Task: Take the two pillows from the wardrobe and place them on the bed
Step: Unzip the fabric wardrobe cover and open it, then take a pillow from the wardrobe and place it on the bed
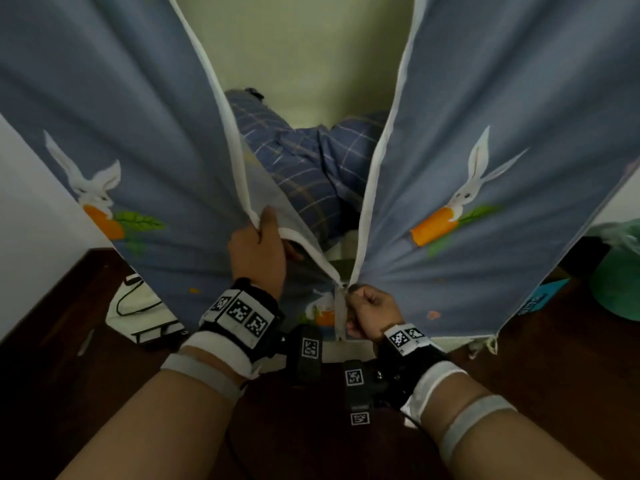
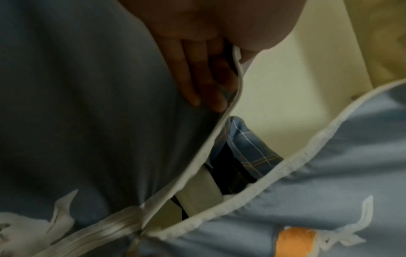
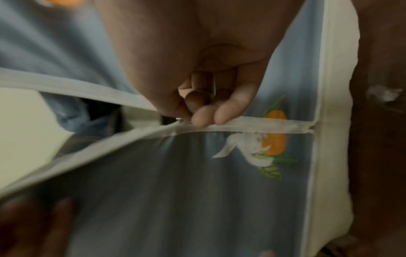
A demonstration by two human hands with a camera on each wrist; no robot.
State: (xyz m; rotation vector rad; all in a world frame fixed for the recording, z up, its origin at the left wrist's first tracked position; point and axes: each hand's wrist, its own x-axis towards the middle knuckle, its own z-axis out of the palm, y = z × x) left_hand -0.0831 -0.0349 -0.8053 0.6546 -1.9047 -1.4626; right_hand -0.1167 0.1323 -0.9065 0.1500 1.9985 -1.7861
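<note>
A fabric wardrobe with a blue rabbit-and-carrot cover (image 1: 485,140) fills the head view, its front zip parted in a long V. Through the gap lie blue plaid pillows (image 1: 304,161), also seen as a plaid corner (image 2: 248,149) in the left wrist view. My left hand (image 1: 263,237) grips the white-trimmed edge of the left flap (image 1: 138,116), fingers behind the cloth (image 2: 197,83). My right hand (image 1: 367,310) pinches the zip pull at the bottom of the V, fingertips (image 3: 202,120) on the white zip tape (image 3: 252,125).
Dark wooden floor (image 1: 104,393) runs under the wardrobe. A white device with a black cable (image 1: 138,306) lies at the lower left. A green bag (image 1: 620,271) and a teal box (image 1: 540,296) stand at the right. The wardrobe's pale back wall (image 1: 294,46) shows above the pillows.
</note>
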